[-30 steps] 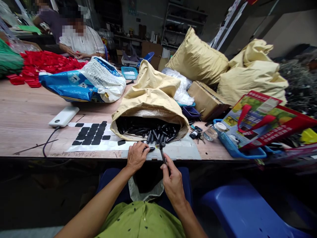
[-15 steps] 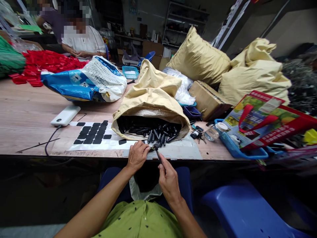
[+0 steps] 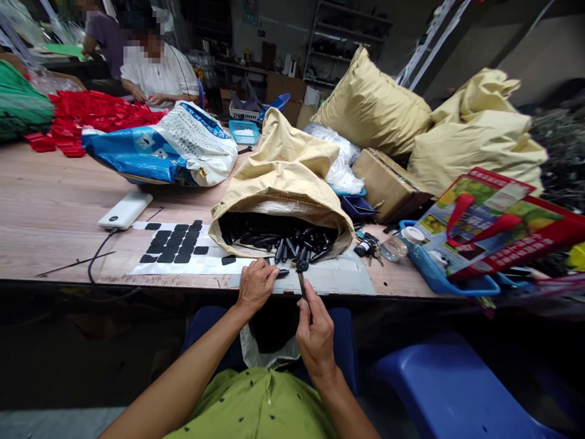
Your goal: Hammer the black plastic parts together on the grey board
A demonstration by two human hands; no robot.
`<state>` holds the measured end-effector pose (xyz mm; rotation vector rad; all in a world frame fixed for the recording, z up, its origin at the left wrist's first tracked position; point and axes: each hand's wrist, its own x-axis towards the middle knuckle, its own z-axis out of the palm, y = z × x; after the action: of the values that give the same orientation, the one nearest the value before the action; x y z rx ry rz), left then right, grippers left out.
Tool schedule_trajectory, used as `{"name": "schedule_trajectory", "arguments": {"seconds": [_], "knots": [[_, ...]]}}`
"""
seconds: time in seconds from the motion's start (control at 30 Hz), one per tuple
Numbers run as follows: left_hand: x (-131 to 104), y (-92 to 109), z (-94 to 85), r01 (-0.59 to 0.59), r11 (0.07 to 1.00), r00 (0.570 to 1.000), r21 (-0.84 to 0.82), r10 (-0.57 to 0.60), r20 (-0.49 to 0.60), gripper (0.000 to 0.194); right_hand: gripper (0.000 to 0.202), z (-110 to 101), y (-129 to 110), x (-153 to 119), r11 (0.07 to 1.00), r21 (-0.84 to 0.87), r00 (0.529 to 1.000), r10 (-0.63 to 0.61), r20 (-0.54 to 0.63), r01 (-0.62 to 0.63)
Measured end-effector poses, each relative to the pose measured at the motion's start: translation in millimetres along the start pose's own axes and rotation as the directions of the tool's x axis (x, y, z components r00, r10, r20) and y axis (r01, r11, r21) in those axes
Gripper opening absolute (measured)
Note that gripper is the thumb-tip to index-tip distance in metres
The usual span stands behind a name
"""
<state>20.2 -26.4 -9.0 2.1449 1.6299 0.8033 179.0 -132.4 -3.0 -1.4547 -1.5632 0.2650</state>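
My left hand (image 3: 256,284) is closed around a slim black pen-shaped piece (image 3: 283,274), whose end sticks out to the right past my fingers at the table's front edge. In my right hand (image 3: 316,332) is a round-headed tool (image 3: 301,268) with a thin handle; its exact kind is unclear. The tool's dark head is just right of the black piece, apart from it. Right behind both hands lies a tan cloth sack (image 3: 292,164), its mouth toward me. Many loose black pieces (image 3: 297,247) fill the opening, and some spill out onto a grey board (image 3: 342,277).
Left on the table are a white sheet with black stickers (image 3: 176,244), a white power bank (image 3: 125,210) and a blue-white bag (image 3: 159,149). Right are keys (image 3: 372,250), a jar (image 3: 397,244) and a blue basket (image 3: 448,280). People (image 3: 159,76) sit across the table.
The tool's head has moved right, away from my left fingers, and the end of the black piece now shows. The whole view has shifted slightly.
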Motion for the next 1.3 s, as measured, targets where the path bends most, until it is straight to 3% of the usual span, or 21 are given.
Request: {"name": "schedule_trajectory", "arguments": {"seconds": [0.2,0.4,0.57,0.7,0.8,0.9,1.07,1.17,1.23,1.3], "knots": [[-0.5,1.0,-0.6,0.008,1.000,1.000,-0.005,-0.008,-0.006,0.031,0.046,-1.7,2.8,-2.5,0.998,-0.021,0.991,0.058,0.123,-0.056],[-1.4,-0.2,-0.3,0.005,1.000,1.000,0.000,-0.005,-0.004,0.030,0.046,-35.1,22.1,13.7,0.973,-0.150,0.979,0.153,-0.135,-0.173],[-2.2,-2.6,0.0,-0.012,1.000,1.000,-0.015,0.012,-0.003,0.028,0.052,-70.7,57.2,37.3,0.797,-0.399,0.889,0.368,-0.273,-0.453],[-3.0,-5.5,0.0,-0.027,0.999,1.000,-0.027,0.027,0.011,0.025,0.052,-76.0,68.8,46.8,0.676,-0.531,0.844,0.512,-0.159,-0.511],[-2.7,-9.9,-0.1,-0.055,0.998,0.998,-0.036,0.056,0.031,0.024,0.052,-71.2,61.8,49.0,0.631,-0.619,0.837,0.542,-0.080,-0.468],[-5.4,-11.9,-3.4,-0.100,0.994,0.994,-0.053,0.102,0.043,0.023,0.052,-69.6,52.7,49.1,0.586,-0.674,0.829,0.555,-0.071,-0.450],[-38.9,-1.2,-8.5,-0.243,0.965,0.967,-0.096,0.249,0.052,0.026,0.049,-75.2,50.4,45.9,0.579,-0.688,0.834,0.547,-0.070,-0.438],[-73.1,1.0,3.6,-0.328,0.930,0.915,-0.163,0.356,0.191,0.027,0.047,-76.0,52.4,43.6,0.579,-0.691,0.841,0.535,-0.079,-0.433],[-93.2,-3.8,17.7,-0.274,0.948,0.901,-0.161,0.311,0.303,0.027,0.047,-75.1,52.9,42.6,0.572,-0.700,0.848,0.523,-0.090,-0.427],[-106.5,-9.9,30.3,-0.164,0.980,0.906,-0.110,0.194,0.376,0.024,0.047,-74.2,52.6,42.0,0.571,-0.703,0.852,0.514,-0.099,-0.425]]}}
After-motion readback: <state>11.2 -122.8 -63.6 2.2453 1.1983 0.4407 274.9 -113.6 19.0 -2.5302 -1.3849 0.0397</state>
